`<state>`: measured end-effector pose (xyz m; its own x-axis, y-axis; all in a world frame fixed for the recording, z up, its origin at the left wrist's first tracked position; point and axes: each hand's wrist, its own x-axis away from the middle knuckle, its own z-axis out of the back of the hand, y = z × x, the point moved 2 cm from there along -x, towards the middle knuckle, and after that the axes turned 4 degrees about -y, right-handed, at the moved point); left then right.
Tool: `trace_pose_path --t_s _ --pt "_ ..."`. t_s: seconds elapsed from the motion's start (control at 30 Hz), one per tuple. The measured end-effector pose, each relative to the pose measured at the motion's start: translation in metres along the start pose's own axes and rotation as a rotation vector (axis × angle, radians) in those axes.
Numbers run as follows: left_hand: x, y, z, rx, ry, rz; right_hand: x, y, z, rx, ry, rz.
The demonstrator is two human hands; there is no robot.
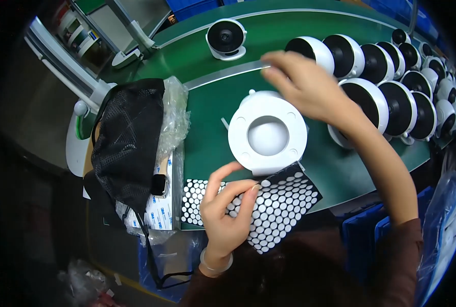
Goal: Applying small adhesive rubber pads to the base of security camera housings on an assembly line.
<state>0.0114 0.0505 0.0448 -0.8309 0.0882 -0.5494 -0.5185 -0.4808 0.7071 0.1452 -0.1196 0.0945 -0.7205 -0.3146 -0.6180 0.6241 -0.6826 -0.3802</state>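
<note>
A white camera-like device lies on the green table with its ring-shaped base facing up. The base has a domed centre and several shallow round recesses around its rim. Just below it, my left hand is closed in a pinch over a black sheet of round white pads; what sits between thumb and forefinger is too small to make out. A second sheet of pads lies partly behind that hand. My right hand, blurred, hovers above and right of the device, thumb and forefinger apart with nothing visible between them.
Several white devices with black round fronts crowd the right side. Another one stands at the back. On the left are a black mesh bag, clear plastic wrap and a watch. Blue bins stand below the table edge.
</note>
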Motion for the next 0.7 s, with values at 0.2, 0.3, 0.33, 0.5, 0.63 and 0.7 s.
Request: trace_pose_path --t_s 0.2,0.3,0.33,0.5,0.63,0.7 --pt "0.012 0.004 0.021 0.165 -0.055 0.065 0.073 -0.079 0.044 -0.221 -0.273 0.16" --pt "0.001 0.007 0.017 0.181 -0.16 0.044 0.091 -0.072 0.047 -0.298 -0.334 0.02" --pt "-0.002 0.01 0.016 0.198 -0.197 0.036 0.095 -0.069 0.048 -0.384 -0.335 -0.011" --pt "-0.008 0.014 0.003 0.211 -0.345 0.007 0.108 -0.06 0.046 -0.466 -0.343 -0.154" --pt "-0.009 0.017 0.0 0.19 -0.307 0.063 0.108 -0.066 0.041 -0.224 -0.099 0.079" --pt "-0.01 0.02 0.0 0.187 -0.289 0.062 0.108 -0.066 0.04 -0.219 -0.103 0.073"
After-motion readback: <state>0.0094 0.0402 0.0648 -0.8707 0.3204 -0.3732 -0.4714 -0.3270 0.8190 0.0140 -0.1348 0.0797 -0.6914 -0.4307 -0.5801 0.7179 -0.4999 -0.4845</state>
